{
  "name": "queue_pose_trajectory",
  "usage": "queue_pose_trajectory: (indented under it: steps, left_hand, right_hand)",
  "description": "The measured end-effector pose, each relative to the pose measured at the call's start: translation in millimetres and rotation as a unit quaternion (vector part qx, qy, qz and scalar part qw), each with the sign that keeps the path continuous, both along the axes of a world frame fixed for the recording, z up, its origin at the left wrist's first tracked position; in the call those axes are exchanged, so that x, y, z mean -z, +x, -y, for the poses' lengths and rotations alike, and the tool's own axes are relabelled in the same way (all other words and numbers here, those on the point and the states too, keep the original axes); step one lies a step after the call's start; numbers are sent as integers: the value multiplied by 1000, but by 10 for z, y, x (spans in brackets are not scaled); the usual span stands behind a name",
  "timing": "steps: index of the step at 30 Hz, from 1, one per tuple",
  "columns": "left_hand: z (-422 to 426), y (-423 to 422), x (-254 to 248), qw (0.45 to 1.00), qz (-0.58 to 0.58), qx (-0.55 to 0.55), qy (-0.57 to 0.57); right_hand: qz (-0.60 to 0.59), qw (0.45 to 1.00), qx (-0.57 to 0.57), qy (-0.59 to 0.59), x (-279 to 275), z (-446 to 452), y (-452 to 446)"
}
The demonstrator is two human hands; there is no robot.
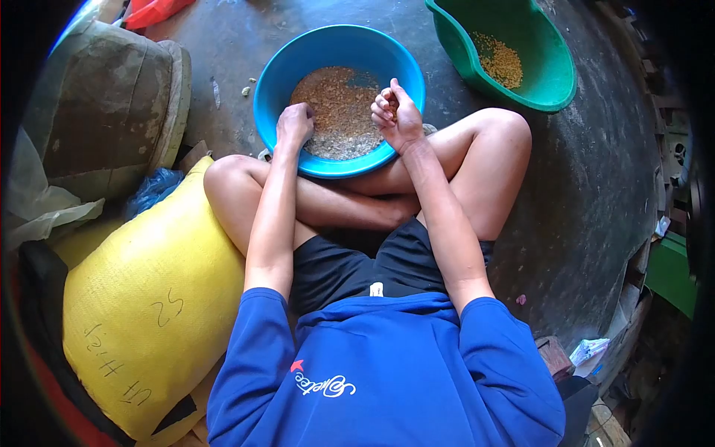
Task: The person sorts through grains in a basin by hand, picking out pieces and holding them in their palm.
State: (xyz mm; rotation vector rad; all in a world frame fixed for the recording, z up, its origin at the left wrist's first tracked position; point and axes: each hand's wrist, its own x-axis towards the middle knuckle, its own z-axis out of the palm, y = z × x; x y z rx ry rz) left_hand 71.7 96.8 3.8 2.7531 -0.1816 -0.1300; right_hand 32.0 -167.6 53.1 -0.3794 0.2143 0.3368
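Soft light glosses the floor, while fisheye edges bow into black

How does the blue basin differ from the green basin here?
The blue basin sits at the person's crossed legs; the green basin stands farther right. Brown and pale material covers most of the blue basin's bottom; yellowish grains cover only part of the green one's. Both hold loose, grainy contents.

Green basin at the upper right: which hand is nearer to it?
Right. The right hand is over the right side of the blue basin, toward the green basin; the left hand is farther off, at the blue basin's left side.
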Motion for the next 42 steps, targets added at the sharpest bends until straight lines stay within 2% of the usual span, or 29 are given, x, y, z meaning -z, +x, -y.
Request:
queue_pose_trajectory:
  steps: [1, 3, 5, 6, 8, 12, 16, 17, 19, 20, 21, 26, 34, 42]
  left_hand:
    - [3, 6, 14, 1000, 22, -1, -4]
    - [47, 18, -26, 994, -8, -51, -96]
    - [150, 22, -186, 974, -38, -82, -207]
    - [192, 39, -216, 954, -51, -55, -289]
    - [268, 65, -273, 891, -80, 1, -446]
    - [351, -45, -499, 837, -118, 156, -511]
    - [298, -12, -366, 862, -175, 62, -471]
    - [260, 43, -290, 878, -181, 1, -444]
    - [145, 74, -119, 965, -54, -26, -255]
    - [121, 84, -44, 987, 10, -39, -154]
    - [144, 46, -67, 993, 47, -41, -105]
    - [283, 26, -155, 995, 84, 3, -48]
    - [294, 135, 56, 992, 106, 55, 37]
    - [296, 146, 70, 994, 78, 68, 20]
  right_hand:
    - [-3, 1000, -10, -6, 57, 10, 8]
    - [-8, 999, -30, -19, 154, 35, 26]
    - [-95, 984, -20, -147, 110, -58, 5]
    - [-137, 968, -14, -209, 143, -84, 7]
    - [-126, 963, -61, -232, 209, -84, -6]
    - [-121, 954, -106, -254, 119, -180, -41]
    - [-104, 954, -160, -230, 93, -195, -73]
    - [-95, 956, -165, -225, 115, -186, -69]
    - [-90, 958, -162, -221, 141, -158, -68]
    - [-94, 958, -155, -221, 148, -152, -70]
    - [-97, 959, -150, -222, 154, -154, -64]
    - [-107, 958, -129, -234, 197, -187, -44]
    - [-117, 956, -108, -247, 233, -198, -30]
    - [-120, 957, -109, -241, 235, -204, -27]
